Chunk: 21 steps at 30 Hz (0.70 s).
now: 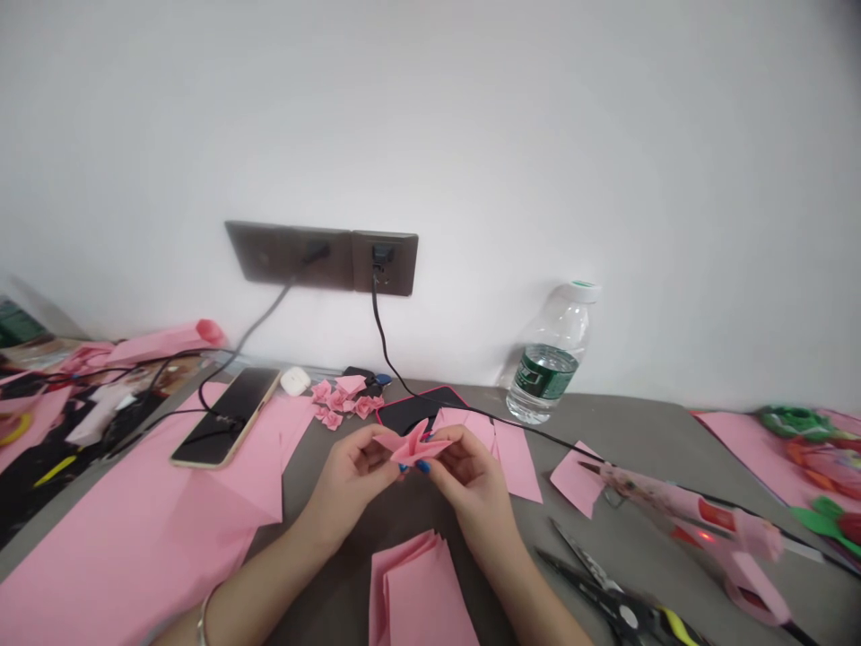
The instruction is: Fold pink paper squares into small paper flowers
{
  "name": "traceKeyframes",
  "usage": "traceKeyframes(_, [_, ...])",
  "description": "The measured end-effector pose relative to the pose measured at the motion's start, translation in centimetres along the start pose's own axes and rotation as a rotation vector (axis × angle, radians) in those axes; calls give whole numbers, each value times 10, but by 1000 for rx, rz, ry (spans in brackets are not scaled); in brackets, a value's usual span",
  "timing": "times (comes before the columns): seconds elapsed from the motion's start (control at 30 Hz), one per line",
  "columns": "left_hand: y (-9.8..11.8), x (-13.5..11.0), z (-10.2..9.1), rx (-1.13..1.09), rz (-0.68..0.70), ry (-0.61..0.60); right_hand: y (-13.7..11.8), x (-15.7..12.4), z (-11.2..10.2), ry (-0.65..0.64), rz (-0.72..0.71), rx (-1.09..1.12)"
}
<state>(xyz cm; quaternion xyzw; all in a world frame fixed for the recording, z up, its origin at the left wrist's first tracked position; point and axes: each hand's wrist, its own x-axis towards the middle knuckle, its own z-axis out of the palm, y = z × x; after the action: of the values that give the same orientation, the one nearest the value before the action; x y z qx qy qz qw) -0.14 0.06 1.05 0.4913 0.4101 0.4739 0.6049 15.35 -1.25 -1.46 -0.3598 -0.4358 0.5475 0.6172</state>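
Both my hands meet over the grey table (605, 422) and pinch a small folded pink paper piece (415, 446) between them. My left hand (350, 480) grips its left side with curled fingers. Its right side is held by my right hand (471, 475), fingers closed around it. A stack of folded pink paper sheets (421, 592) lies just below my hands, near the table's front edge. Several small folded pink paper flowers (343, 401) sit behind my hands.
A phone (227, 417) lies on large pink sheets (134, 538) at left, cabled to a wall socket (323, 257). A water bottle (552, 354) stands by the wall. A pink glue gun (700, 525) and scissors (609, 597) lie at right. Craft clutter fills both ends.
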Motion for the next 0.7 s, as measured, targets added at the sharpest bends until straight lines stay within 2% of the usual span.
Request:
traceKeyframes(0.13, [1,-2,1,21,-29,79,-1,0,2,-29,-17,4])
traceKeyframes(0.27, [-3,-2,-1,56,-11,51,-2,-1,2,-1,-48,-58])
traceKeyframes(0.57, [1,-1,0,164,52,-17,-4,-3,4,-35,-96,-243])
traceKeyframes(0.7, [-1,-2,-1,260,62,-4,-5,-2,3,-25,-92,-284])
